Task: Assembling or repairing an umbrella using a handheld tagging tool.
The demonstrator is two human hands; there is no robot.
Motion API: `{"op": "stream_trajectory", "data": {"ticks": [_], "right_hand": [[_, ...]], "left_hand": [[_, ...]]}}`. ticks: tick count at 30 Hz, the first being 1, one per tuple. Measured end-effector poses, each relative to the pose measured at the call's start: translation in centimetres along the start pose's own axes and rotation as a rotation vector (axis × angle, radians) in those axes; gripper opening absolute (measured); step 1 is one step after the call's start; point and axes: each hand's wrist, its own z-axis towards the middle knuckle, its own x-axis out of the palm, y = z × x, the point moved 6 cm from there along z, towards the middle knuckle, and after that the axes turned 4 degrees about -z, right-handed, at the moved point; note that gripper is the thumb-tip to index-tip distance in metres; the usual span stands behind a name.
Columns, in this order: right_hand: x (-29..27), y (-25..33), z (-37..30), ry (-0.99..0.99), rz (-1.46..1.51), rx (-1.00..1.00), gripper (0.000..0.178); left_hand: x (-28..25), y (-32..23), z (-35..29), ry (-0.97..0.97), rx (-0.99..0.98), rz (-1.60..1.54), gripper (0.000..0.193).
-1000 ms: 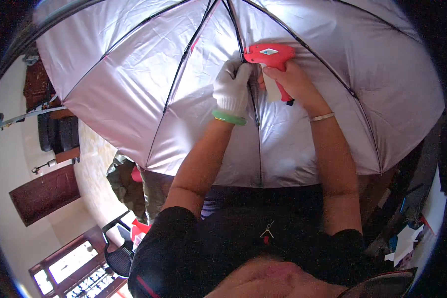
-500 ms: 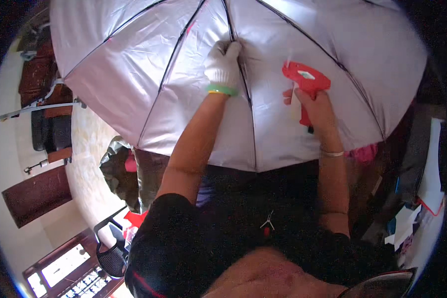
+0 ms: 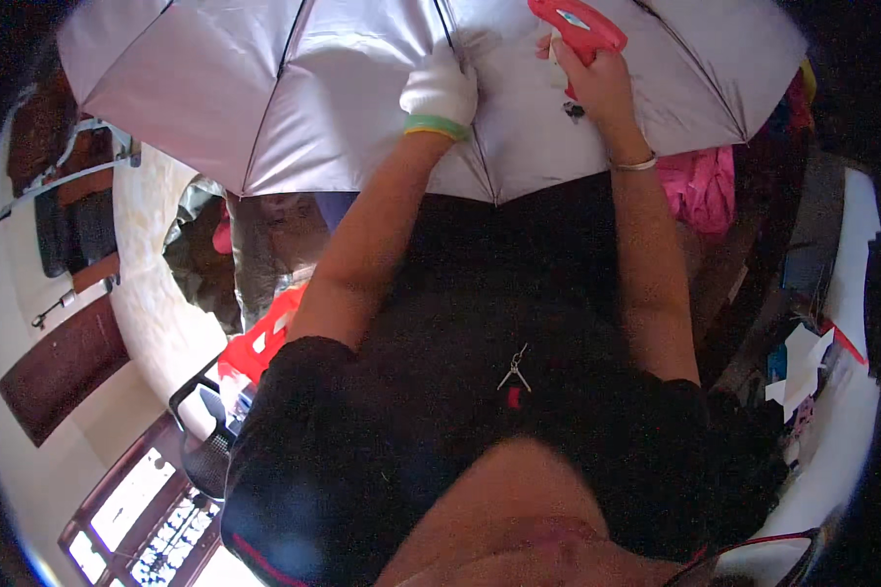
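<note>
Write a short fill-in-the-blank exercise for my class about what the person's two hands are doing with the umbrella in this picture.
1. The left hand, pressed on the open silver fabric umbrella, wears a ____ glove.
2. The bare right hand grips a ____ plastic gun-shaped tool.
3. A thin metal bangle circles the ____ wrist.

Missing words: white; red; right

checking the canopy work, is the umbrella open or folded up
Open. The silver umbrella is spread wide, its panels stretched taut between dark ribs. The gloved left hand presses on it beside the right hand holding a red tool.
</note>
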Motion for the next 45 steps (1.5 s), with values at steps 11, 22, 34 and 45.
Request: {"op": "stream_trajectory", "data": {"ticks": [11, 22, 34, 45], "right_hand": [[7.4, -3.5, -5.3, 0.219, 0.705, 0.572, 0.031], [8.6, -3.5, -6.1, 0.156, 0.080, 0.320, 0.033], [7.6, -2.6, -6.5, 0.323, 0.090, 0.501, 0.028], [8.2, -2.6, -6.4, 0.333, 0.536, 0.569, 0.022]], "left_hand": [[1.5, 3.3, -2.5, -0.031, -0.105, -0.773, 0.037], [1.1, 3.6, -3.0, 0.111, -0.170, -0.826, 0.038], [0.3, 3.3, -3.3, 0.091, -0.124, -0.863, 0.039], [1.6, 3.8, -2.8, 0.272, -0.106, -1.172, 0.035]]}}
